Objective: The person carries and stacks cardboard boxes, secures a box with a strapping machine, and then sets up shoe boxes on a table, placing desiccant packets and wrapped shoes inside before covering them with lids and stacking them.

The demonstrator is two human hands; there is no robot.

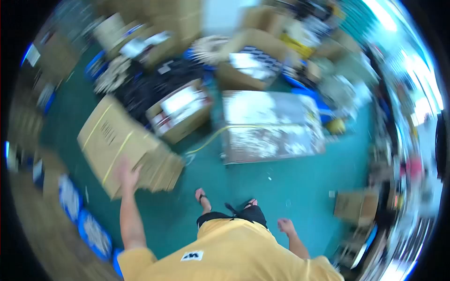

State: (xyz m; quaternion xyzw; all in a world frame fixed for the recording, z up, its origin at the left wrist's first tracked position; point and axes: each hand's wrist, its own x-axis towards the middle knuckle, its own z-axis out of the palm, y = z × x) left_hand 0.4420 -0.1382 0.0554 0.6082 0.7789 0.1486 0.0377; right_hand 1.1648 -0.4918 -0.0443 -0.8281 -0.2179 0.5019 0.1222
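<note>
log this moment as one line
left hand: over strapped cardboard bundle, contact unclear | right hand: curled, no object visible | view: motion-blurred

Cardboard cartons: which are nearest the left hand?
The yellow-strapped stack of flattened cartons, which the left hand appears to touch; the open carton with white contents stands farther away.

There is one left hand [126, 177] and one right hand [286, 226], two in all. There are two feet [201, 194] and one yellow shirt [234, 250]. On the green floor [300, 187] sits one pile of flat cardboard [108, 126] with at least two yellow straps [98, 126], and one shiny slab [267, 126]. Toward the floor's far edge are two open boxes [187, 130] with white things [180, 104] inside. By its right edge is at least one brown box [350, 206]. Near its near left corner are three blue tubs [82, 225].
</note>
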